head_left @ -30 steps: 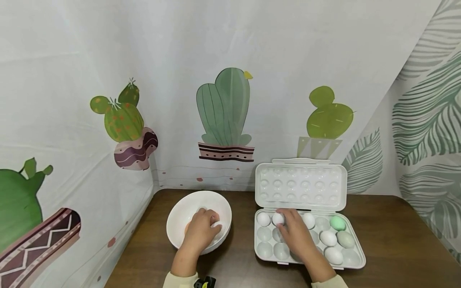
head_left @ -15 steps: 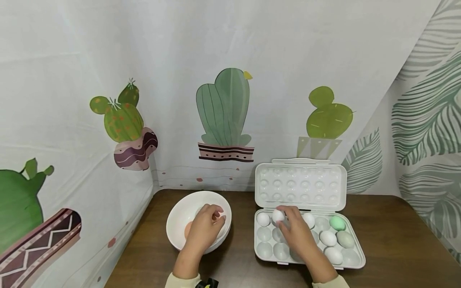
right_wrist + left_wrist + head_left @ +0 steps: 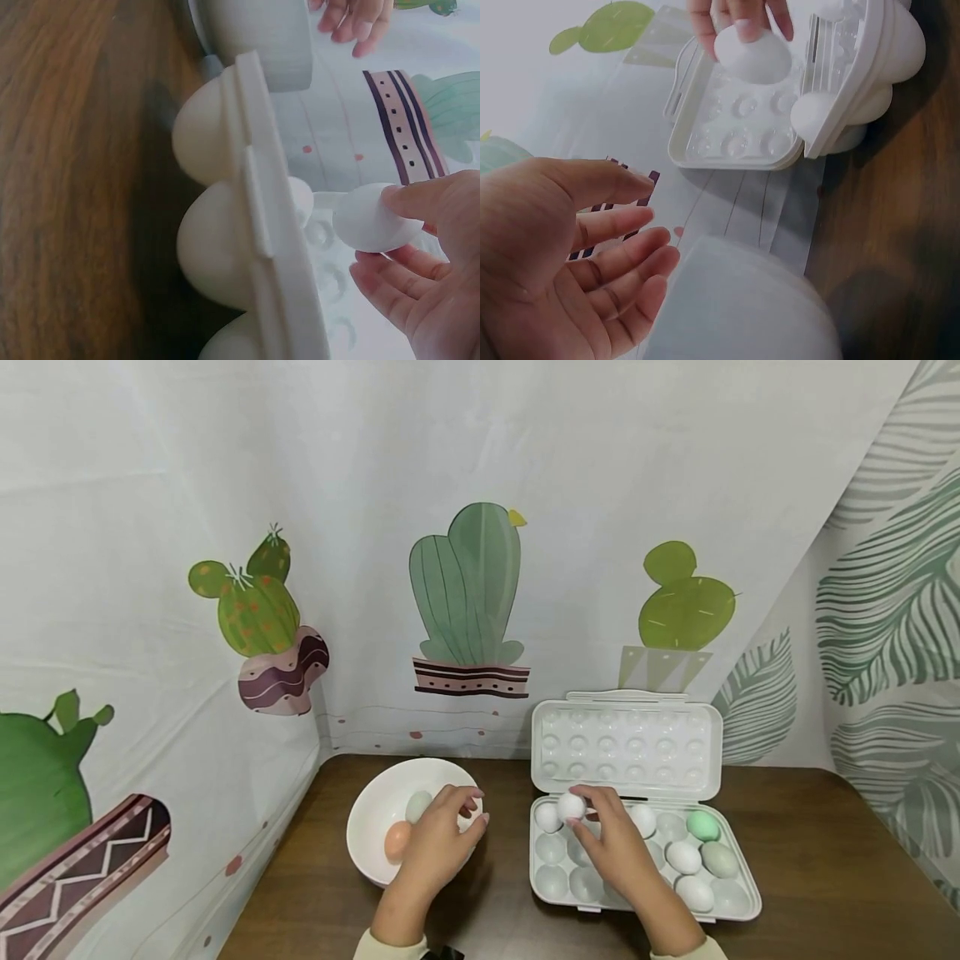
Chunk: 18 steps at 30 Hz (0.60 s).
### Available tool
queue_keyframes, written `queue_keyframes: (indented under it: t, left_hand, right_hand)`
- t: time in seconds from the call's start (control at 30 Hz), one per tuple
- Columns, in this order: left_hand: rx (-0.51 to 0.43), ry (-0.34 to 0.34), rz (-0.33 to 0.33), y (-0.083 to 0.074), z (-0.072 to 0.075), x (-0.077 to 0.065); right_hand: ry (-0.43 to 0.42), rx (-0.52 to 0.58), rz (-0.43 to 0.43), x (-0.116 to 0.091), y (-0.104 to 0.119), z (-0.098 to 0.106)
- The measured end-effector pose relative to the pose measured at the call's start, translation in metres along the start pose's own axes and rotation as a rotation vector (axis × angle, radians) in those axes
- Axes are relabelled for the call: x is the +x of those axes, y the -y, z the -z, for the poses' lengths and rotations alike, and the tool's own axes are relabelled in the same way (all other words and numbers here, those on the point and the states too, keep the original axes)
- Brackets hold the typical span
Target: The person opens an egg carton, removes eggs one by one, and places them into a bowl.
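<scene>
My right hand pinches a white egg between thumb and fingers, above the back-left part of the egg carton. In the right wrist view that egg shows raised over the carton. My left hand is over the right side of a white bowl, fingers loosely bent and nothing between them; the left wrist view shows its bare palm. Inside the bowl lie an orange-brown egg and a pale greenish egg, with the rest of the bowl hidden behind the left hand.
The carton's lid leans back, raised. Its cups hold several white eggs, a mint-green egg and a grey-green egg. Everything stands on a brown wooden table against a cactus-print cloth.
My left hand has risen and moved right across the bowl, uncovering the eggs at its left. My right hand has lifted the white egg from its cup and shifted it slightly left.
</scene>
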<state>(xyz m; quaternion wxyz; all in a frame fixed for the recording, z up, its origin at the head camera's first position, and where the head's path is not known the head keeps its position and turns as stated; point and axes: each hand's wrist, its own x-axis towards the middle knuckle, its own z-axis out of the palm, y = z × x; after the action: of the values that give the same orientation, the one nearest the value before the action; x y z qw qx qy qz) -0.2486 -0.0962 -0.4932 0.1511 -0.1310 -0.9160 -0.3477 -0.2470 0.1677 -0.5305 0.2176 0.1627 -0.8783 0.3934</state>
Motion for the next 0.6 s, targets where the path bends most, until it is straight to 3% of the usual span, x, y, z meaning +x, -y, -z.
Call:
queue_keyframes:
  t: [0.2, 0.6]
  left_hand:
    - [-0.036, 0.041, -0.059, -0.007, -0.003, -0.001]
    - [-0.123, 0.096, -0.099, -0.014, -0.006, -0.004]
  right_hand:
    - [-0.007, 0.043, 0.021, 0.001, 0.008, 0.002]
    - [0.032, 0.093, 0.037, 0.000, 0.020, 0.005]
